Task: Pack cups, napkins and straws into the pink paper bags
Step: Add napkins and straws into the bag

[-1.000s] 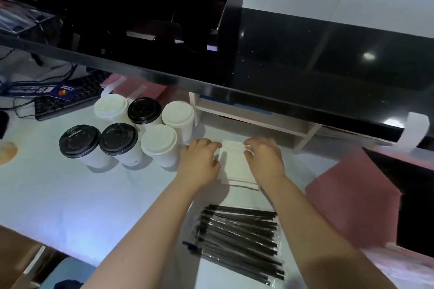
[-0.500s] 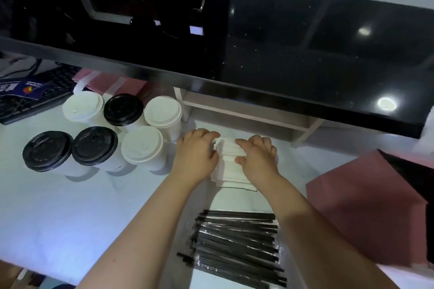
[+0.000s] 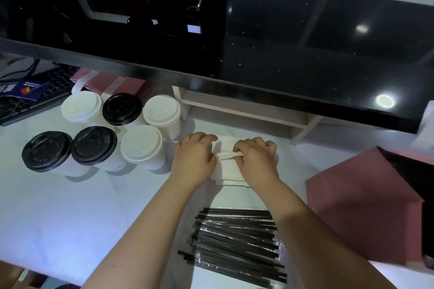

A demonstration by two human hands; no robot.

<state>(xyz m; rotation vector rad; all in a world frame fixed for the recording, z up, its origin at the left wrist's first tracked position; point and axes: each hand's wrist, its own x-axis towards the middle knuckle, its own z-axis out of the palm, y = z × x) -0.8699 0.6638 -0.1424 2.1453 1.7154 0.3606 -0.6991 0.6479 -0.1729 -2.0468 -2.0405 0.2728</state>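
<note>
Fingers (image 3: 244, 145) of right hand (image 3: 256, 162) curled, pinching the top napkin (image 3: 225, 155) between thumb and fingertips; its edge is raised and bunched above the pile. Left hand (image 3: 195, 159) on the left side of the napkin stack (image 3: 229, 172), fingers curled over the far left corner, thumb against the stack's edge. Hands close together, only the napkin strip between them.

Stack sits on the white table (image 3: 70, 218), mid-scene, just in front of a low white riser (image 3: 242, 110).

Cups left of the stack in two rows of three, upright, lids on: white-lid cups (image 3: 141, 145) and black-lid cups (image 3: 94, 145) mixed. Nearest white-lid one is just beside the left hand.

Straws (image 3: 237, 239): black, clear-wrapped, loose pile lying flat on the near side of the napkins, between the forearms, partly under the right one.

Pink bag (image 3: 361, 209) at right, mouth open, dark inside, well apart from the cups. Can't tell what's in it. Second pink bag (image 3: 131, 82) lies flat behind the cups, white handle showing.

Keyboard (image 3: 40, 98) far left. Black glossy ledge (image 3: 305, 65) overhangs the back of the table.
</note>
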